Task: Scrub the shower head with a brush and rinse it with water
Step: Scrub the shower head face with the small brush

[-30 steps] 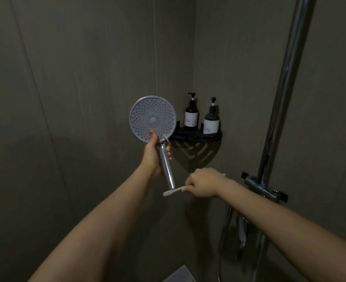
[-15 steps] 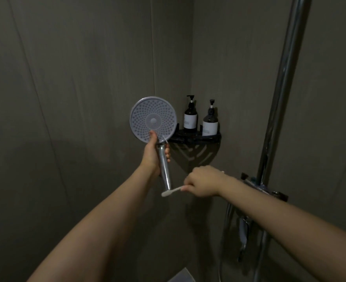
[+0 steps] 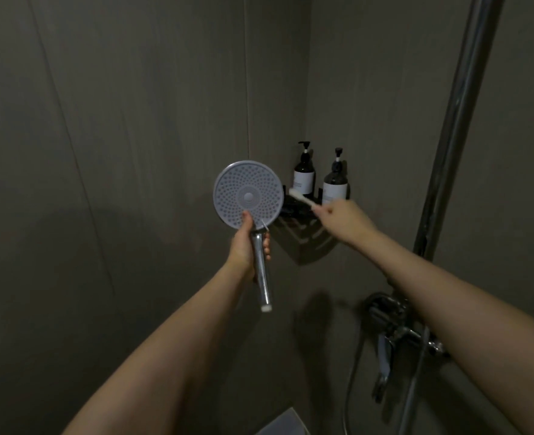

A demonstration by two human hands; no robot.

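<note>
A round grey shower head (image 3: 248, 194) with a chrome handle faces me, held upright in front of the wall. My left hand (image 3: 246, 246) grips its handle just below the disc, thumb on the disc's lower edge. My right hand (image 3: 342, 219) holds a small white brush (image 3: 301, 199) by its handle. The brush's bristle end sits just right of the disc's rim; I cannot tell whether it touches.
Two dark pump bottles (image 3: 304, 177) (image 3: 335, 183) stand on a black corner shelf (image 3: 294, 211) behind the brush. A chrome riser pipe (image 3: 457, 120) runs up the right wall above the mixer tap (image 3: 394, 328). Grey walls enclose the corner.
My right hand has lifted the brush from below the shower handle up to the right edge of the disc. The view has tilted down, showing the tap.
</note>
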